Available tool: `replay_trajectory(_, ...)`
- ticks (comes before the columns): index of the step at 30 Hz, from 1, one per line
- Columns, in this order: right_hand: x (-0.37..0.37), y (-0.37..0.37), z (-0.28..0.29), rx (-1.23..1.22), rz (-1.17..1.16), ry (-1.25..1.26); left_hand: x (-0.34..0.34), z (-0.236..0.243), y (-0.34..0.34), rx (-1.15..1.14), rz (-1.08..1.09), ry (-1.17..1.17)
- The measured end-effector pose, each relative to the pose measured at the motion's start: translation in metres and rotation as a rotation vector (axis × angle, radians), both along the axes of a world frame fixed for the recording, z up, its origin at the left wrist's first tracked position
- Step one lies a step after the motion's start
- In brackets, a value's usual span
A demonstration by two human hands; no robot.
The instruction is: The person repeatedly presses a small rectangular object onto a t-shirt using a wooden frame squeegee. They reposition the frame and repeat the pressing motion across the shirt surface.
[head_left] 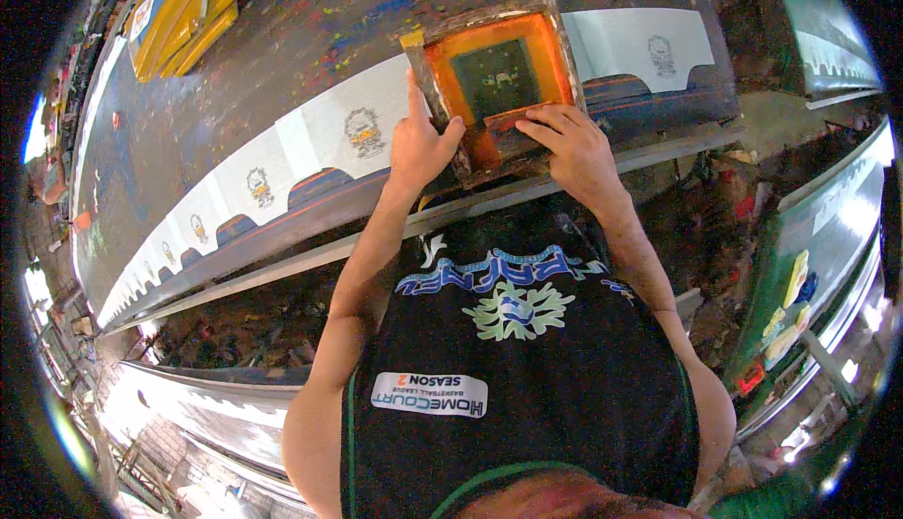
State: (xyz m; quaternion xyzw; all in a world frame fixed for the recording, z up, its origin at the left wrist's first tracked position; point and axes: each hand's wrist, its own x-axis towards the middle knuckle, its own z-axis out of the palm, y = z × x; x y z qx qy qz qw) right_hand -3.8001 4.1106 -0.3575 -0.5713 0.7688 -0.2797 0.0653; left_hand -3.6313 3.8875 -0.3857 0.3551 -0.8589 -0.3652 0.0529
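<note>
A screen printing frame [567, 58] with a worn wooden rim lies over a row of white cut pieces on the long table. Its mesh is orange around a dark green middle [494, 77]. My left hand [421, 148] grips the frame's left side, index finger stretched along the rim and thumb over its inner edge. Inside the near part of the frame, my right hand [576, 148] has its fingers closed on a reddish-brown squeegee [506, 122], partly hidden by them. White pieces to the left bear a grey and orange printed figure [363, 132]; one on the right has a grey figure [661, 55].
The dark, paint-spotted table [310, 11] stretches away to the left. Several yellow-framed screens [193, 25] are stacked at its far left. A pale rail [310, 254] runs along the near edge. Another table with small yellow items [785, 317] stands at the right.
</note>
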Motion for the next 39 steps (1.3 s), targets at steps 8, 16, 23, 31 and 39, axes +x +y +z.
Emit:
replay_trajectory(8, -0.04, 0.024, -0.015, 0.01, 0.064, -0.046, -0.032, -0.007, 0.026, 0.036, 0.056, -0.102)
replay_trajectory(16, -0.044, 0.028, -0.017, 0.039, 0.088, -0.055, -0.026, -0.015, 0.023, 0.059, 0.03, -0.045)
replay_trajectory(23, -0.044, 0.026, -0.016, -0.001, 0.116, -0.03, -0.02, -0.028, 0.019, 0.068, 0.024, -0.065)
replay_trajectory(31, -0.028, 0.011, 0.001, 0.18, 0.052, -0.084, -0.024, -0.022, 0.022, -0.014, -0.01, -0.058)
replay_trajectory(39, -0.079, -0.026, -0.001, 0.095, 0.177, -0.171, -0.024, -0.005, 0.025, 0.103, -0.015, -0.091)
